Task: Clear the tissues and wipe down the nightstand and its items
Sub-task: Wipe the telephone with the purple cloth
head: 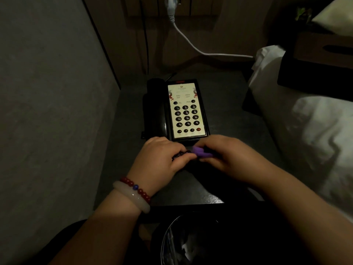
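A black desk phone (183, 109) with a pale keypad panel stands on the dark nightstand (129, 119). Just in front of the phone my two hands meet. My right hand (227, 159) pinches a small purple cloth (200, 152). My left hand (164, 159) grips a small dark object (180, 155) that is mostly hidden under its fingers; what it is cannot be told. The purple cloth touches that dark object. My left wrist wears a white bangle and a red bead bracelet.
A lined waste bin (183, 243) stands below the nightstand's front edge. A white cable (191, 43) runs from the wall towards the bed. White bedding (315, 131) lies at the right, with a dark tissue box (321, 54) on it. A grey wall closes the left side.
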